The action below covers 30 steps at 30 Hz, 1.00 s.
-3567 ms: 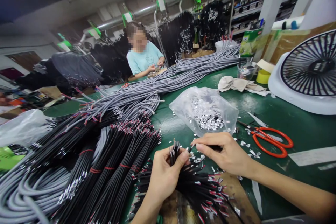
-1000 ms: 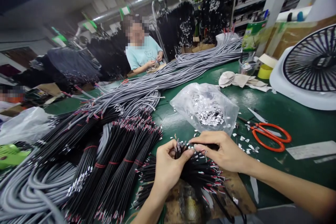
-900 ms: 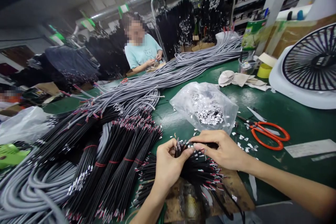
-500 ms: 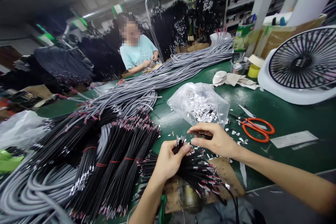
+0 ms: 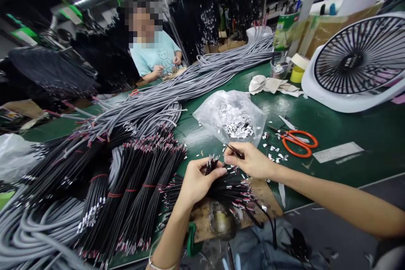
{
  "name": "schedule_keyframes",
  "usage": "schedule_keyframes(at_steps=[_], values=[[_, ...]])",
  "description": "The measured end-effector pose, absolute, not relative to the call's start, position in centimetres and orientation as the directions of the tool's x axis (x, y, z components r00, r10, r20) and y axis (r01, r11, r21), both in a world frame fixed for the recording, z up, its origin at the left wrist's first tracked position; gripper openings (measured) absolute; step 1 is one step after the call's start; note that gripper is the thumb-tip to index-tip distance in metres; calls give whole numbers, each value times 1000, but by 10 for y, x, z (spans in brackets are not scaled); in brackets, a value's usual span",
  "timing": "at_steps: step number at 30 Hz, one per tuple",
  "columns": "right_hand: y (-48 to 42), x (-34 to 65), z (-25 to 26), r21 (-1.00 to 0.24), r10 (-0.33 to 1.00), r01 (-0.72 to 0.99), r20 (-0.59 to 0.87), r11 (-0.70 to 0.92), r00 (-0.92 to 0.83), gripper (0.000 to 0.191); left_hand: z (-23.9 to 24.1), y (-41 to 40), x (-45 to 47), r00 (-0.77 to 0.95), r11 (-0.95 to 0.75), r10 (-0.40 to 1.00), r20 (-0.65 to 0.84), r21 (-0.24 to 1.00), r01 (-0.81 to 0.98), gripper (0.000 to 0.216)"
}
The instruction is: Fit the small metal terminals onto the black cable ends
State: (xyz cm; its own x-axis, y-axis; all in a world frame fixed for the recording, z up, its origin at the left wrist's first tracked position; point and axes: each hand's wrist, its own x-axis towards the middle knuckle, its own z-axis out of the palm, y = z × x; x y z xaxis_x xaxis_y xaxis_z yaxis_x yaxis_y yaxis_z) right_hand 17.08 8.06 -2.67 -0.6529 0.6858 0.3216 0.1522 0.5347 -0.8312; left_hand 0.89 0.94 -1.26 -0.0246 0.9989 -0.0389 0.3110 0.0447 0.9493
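Observation:
My left hand is closed around a small upright bunch of black cables with silvery tips. Close beside it, my right hand pinches a slim dark pointed tool, perhaps tweezers; its tip points up and left. Under both hands lies a spread pile of short black cables with red and white wire ends, on a worn brown board. Just beyond the right hand, a clear plastic bag lies open with many small shiny metal pieces in it.
Orange-handled scissors and a white strip lie to the right, a white fan behind them. Tied black cable bundles and long grey cables cover the left and back. A co-worker sits across the green table.
My right hand has turned and closed in a pinch, and the dark tool now sticks out from its fingers. My left hand keeps its hold on the bunch. The view has shifted slightly.

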Motion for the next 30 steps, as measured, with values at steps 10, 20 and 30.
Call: schedule_keyframes(at_steps=[10, 20, 30], values=[[80, 173, -23, -705, 730, 308, 428, 639, -533, 10, -13, 14, 14, 0, 21, 1000, -23, 934, 356, 30], [99, 193, 3, -664, 610, 168, 516, 728, -601, 15, -16, 15, 15, -109, 23, 994, 15, 941, 337, 14], [88, 194, -14, -534, 461, 239, 333, 811, -822, 23, -18, 13, 9, 22, -33, 999, 26, 916, 400, 13]])
